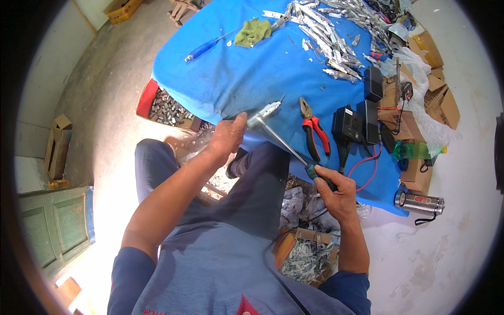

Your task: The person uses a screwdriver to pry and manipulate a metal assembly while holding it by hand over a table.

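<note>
My left hand [228,134] is closed on the near end of a slim white-and-silver part [265,111] with a thin point, at the front edge of the blue cloth. My right hand [336,191] grips the dark green handle of a long screwdriver [287,146], its shaft reaching to the part beside my left fingers. Pliers with red-black handles [321,139] lie just right of the part, next to black power units [347,123]. Farther back lie a blue screwdriver [201,50], a green rag [252,33] and a pile of similar silver parts [320,37].
Cartons [441,102], plastic bags, a green bottle [415,150] and a steel flask [420,202] crowd the right. A red box of small parts [168,107] sits below the cloth at left. A scrap-filled box [304,260] is beside my legs. Red and black wires trail off the right.
</note>
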`<act>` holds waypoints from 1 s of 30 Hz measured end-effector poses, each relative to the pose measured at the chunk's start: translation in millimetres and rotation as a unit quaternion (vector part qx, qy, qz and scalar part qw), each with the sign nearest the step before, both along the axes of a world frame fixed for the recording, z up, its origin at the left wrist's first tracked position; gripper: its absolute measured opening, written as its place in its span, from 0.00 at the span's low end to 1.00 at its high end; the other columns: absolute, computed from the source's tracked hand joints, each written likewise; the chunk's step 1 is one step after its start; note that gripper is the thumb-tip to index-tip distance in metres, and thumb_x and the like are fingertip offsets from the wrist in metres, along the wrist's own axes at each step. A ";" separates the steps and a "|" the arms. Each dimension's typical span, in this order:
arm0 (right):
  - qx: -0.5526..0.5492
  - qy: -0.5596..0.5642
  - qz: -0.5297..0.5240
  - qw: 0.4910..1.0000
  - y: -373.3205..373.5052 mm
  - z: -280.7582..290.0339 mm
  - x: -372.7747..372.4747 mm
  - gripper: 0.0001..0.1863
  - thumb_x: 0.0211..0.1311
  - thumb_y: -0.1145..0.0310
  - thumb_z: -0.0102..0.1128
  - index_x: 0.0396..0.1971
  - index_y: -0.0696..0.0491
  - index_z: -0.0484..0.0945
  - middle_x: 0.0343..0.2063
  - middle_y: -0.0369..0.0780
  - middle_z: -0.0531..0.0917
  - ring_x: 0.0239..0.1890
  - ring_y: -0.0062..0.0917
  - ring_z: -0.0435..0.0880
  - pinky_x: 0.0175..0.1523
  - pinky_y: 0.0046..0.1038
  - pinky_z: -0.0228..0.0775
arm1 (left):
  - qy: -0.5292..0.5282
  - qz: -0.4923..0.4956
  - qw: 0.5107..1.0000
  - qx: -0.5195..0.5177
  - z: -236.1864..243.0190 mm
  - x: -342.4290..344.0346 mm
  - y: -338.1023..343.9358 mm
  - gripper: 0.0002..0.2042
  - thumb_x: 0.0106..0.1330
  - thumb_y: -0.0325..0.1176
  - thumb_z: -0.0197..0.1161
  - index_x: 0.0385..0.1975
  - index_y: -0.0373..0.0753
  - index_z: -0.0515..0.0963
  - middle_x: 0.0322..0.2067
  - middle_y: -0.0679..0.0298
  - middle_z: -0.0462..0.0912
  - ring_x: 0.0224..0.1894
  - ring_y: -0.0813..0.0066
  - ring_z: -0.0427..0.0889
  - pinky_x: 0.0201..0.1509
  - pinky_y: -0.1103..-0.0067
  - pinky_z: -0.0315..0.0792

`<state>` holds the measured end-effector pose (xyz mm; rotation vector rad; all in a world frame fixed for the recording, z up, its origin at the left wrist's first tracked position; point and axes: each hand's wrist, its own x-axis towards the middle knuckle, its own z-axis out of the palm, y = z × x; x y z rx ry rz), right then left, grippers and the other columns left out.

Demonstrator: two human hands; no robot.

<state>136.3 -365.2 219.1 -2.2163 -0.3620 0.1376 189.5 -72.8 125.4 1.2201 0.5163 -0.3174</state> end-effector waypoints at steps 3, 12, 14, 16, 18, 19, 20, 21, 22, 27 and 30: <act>0.003 0.035 -0.020 0.999 2.5 6.8 1.5 0.14 0.56 0.75 0.65 0.44 0.59 0.82 0.40 0.46 0.85 0.44 0.31 0.86 0.50 0.26 0.75 | -0.018 -0.001 1.000 -0.015 -2.2 -0.8 0.4 0.25 0.63 0.57 0.61 0.15 0.49 0.60 0.14 0.76 0.54 0.15 0.83 0.52 0.18 0.80 0.47; -0.034 -0.051 0.008 0.998 6.2 17.4 3.1 0.13 0.56 0.76 0.65 0.43 0.60 0.82 0.34 0.43 0.86 0.33 0.21 0.84 0.39 0.21 0.73 | -0.026 -0.019 0.999 0.016 0.6 -2.0 2.4 0.25 0.63 0.58 0.60 0.15 0.49 0.61 0.14 0.75 0.55 0.15 0.83 0.53 0.19 0.80 0.50; -0.031 -0.051 0.004 0.998 5.0 14.9 2.6 0.14 0.56 0.76 0.65 0.43 0.60 0.82 0.34 0.42 0.86 0.34 0.21 0.84 0.39 0.21 0.73 | -0.021 -0.023 0.999 0.023 1.2 -1.2 2.4 0.25 0.63 0.58 0.60 0.15 0.49 0.61 0.14 0.75 0.56 0.15 0.82 0.54 0.19 0.80 0.50; -0.025 -0.051 0.006 0.998 5.1 12.4 3.0 0.14 0.56 0.76 0.65 0.43 0.60 0.82 0.34 0.42 0.86 0.34 0.20 0.84 0.39 0.20 0.73 | -0.017 -0.024 0.999 0.032 0.8 -1.1 2.7 0.25 0.63 0.58 0.60 0.15 0.49 0.61 0.14 0.75 0.56 0.15 0.83 0.54 0.19 0.80 0.50; -0.017 -0.050 0.013 0.999 7.2 11.0 3.6 0.14 0.56 0.76 0.66 0.44 0.60 0.82 0.34 0.42 0.86 0.34 0.20 0.84 0.39 0.20 0.73 | -0.013 -0.023 0.999 0.040 -0.1 -0.9 3.0 0.25 0.63 0.58 0.59 0.15 0.49 0.61 0.14 0.75 0.56 0.15 0.83 0.54 0.19 0.80 0.50; -0.022 -0.050 0.017 0.998 7.6 10.9 4.5 0.14 0.56 0.76 0.66 0.44 0.60 0.82 0.35 0.42 0.86 0.34 0.20 0.83 0.39 0.20 0.73 | -0.013 -0.022 0.999 0.039 -0.3 -0.7 3.0 0.25 0.64 0.58 0.59 0.15 0.49 0.61 0.14 0.75 0.56 0.15 0.83 0.54 0.18 0.80 0.50; -0.028 -0.051 0.020 0.998 7.9 10.7 5.3 0.15 0.55 0.76 0.66 0.44 0.60 0.82 0.35 0.42 0.86 0.34 0.19 0.83 0.39 0.20 0.73 | -0.013 -0.021 0.999 0.038 -0.5 -0.7 2.9 0.25 0.64 0.58 0.59 0.15 0.49 0.61 0.14 0.75 0.56 0.15 0.82 0.54 0.18 0.80 0.50; -0.033 -0.051 0.023 0.998 8.0 10.5 5.8 0.15 0.55 0.76 0.67 0.44 0.60 0.82 0.35 0.41 0.86 0.34 0.19 0.83 0.39 0.20 0.73 | -0.012 -0.020 0.999 0.036 -0.8 -0.8 2.7 0.25 0.64 0.58 0.59 0.15 0.49 0.62 0.14 0.75 0.56 0.15 0.82 0.54 0.18 0.80 0.50; -0.028 -0.042 0.021 0.999 6.9 7.6 6.3 0.15 0.56 0.76 0.67 0.44 0.60 0.81 0.35 0.41 0.86 0.34 0.18 0.83 0.39 0.20 0.73 | -0.011 -0.016 0.999 0.036 -2.1 -0.9 2.0 0.25 0.64 0.58 0.59 0.15 0.48 0.62 0.14 0.75 0.56 0.15 0.82 0.54 0.18 0.80 0.51; 0.015 0.055 0.013 0.998 -1.1 4.7 16.2 0.16 0.57 0.74 0.66 0.46 0.59 0.81 0.34 0.37 0.85 0.34 0.16 0.81 0.40 0.19 0.72 | -0.002 -0.012 0.998 0.066 4.4 0.1 -1.6 0.25 0.64 0.58 0.59 0.16 0.47 0.62 0.14 0.74 0.57 0.15 0.82 0.55 0.18 0.80 0.52; 0.039 0.053 0.043 0.997 -9.1 -2.6 23.6 0.16 0.58 0.73 0.66 0.47 0.59 0.80 0.31 0.38 0.84 0.27 0.16 0.79 0.32 0.18 0.71 | -0.001 -0.006 0.998 0.067 2.7 -0.4 0.7 0.26 0.64 0.59 0.58 0.16 0.46 0.62 0.14 0.74 0.57 0.15 0.81 0.55 0.19 0.79 0.53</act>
